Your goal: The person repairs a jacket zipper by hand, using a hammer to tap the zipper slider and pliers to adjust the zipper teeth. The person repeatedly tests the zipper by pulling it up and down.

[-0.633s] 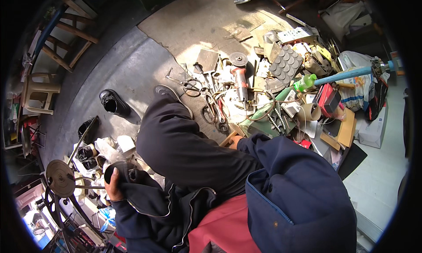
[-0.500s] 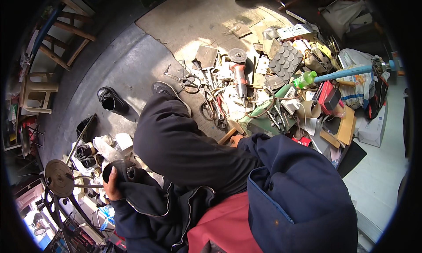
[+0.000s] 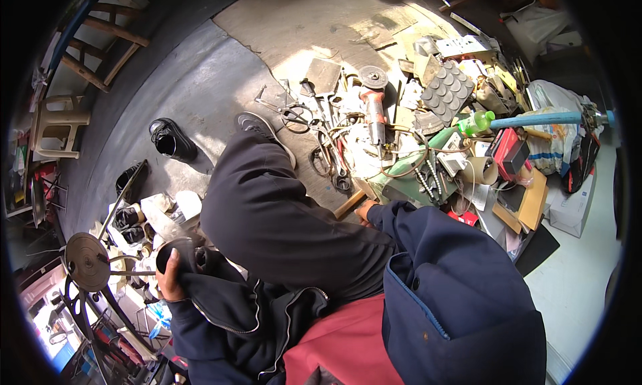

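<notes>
At the lower left my left hand [image 3: 172, 278] is closed round a black shoe [image 3: 175, 248], its thumb lying over the rim of the dark opening. The shoe rests against my lap, and its lower part merges with my dark clothes. Beyond my bent knee, my right hand [image 3: 364, 212] is curled beside a wooden bar [image 3: 351, 203]. Sleeve and trouser leg cover part of it, so what its fingers hold is hidden. An angle grinder [image 3: 374, 114] with a red body lies farther off, near pliers [image 3: 295, 119] and other hand tools.
A metal stand with a round plate [image 3: 87, 261] rises at the left edge. One black shoe [image 3: 171, 140] stands on the floor. A green bottle [image 3: 476, 122], a blue pole [image 3: 535, 119], a rubber sheet with round studs [image 3: 447, 93] and boxes crowd the right. Plastic stools [image 3: 59, 125] stand far left.
The view has shifted slightly, so the tools and bottle sit a little lower and farther right. Both hands keep nearly the same pose.
</notes>
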`<state>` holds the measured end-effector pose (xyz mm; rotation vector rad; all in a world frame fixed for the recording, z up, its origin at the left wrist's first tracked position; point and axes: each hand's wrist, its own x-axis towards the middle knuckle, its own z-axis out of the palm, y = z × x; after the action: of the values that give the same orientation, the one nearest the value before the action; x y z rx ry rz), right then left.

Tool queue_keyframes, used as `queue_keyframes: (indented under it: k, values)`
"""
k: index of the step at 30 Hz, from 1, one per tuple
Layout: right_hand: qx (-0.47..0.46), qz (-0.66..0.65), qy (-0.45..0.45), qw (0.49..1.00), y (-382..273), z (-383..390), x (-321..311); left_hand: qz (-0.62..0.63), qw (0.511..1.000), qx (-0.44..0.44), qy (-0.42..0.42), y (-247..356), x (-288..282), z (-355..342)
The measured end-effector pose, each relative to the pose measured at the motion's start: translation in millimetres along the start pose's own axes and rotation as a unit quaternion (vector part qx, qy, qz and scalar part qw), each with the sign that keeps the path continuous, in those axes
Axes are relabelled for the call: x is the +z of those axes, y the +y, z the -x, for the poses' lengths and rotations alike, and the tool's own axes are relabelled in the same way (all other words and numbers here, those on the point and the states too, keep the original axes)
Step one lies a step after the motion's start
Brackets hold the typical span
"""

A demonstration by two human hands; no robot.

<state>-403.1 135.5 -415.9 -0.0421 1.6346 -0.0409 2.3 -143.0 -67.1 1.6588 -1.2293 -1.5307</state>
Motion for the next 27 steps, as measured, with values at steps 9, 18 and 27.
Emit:
queue_keyframes:
  k: [9, 18, 27]
  values:
    - [0.063, -0.243, 0.026, 0.968, -20, -28, 24, 0.019, 0.999, -0.049, 0.001, 6, 5, 20]
    - [0.092, -0.255, 0.059, 0.961, -34, -18, 23, -0.024, 1.0, 0.009, 0.008, 5, 12, 13]
    - [-0.01, -0.368, -0.036, 0.929, -37, 10, 24, 0.024, 0.999, 0.024, -0.011, 10, 11, 26]
